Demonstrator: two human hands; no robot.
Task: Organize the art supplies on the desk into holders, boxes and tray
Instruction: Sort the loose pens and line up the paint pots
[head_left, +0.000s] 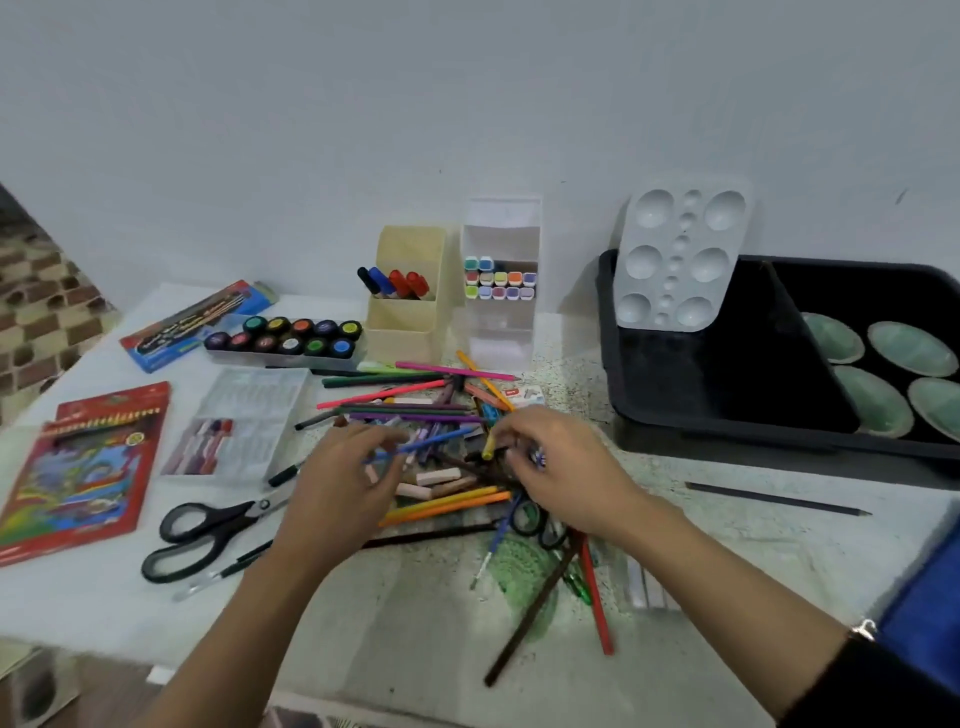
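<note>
At the centre of the frame, the pile of coloured pencils and pastel sticks (441, 410) is being sorted. A blue pencil (434, 439) is pinched between the thumb and curled fingers of the left hand (337, 483). A short yellow stick (488, 448) is nipped by the right hand (566, 467). Like items are best gathered with tips aligned before being carried off, so the pile is not scattered.

Above centre, the cream holder (410, 317) is loaded with black, blue and red markers (395, 283), and the clear holder (501, 332) beside it with pastel-capped pens (498, 280). A few pastels lie in the clear box (260, 395) at left. In the black tray (727, 384) at right, a white palette (680, 254) is propped beside green dishes (904, 348).
</note>
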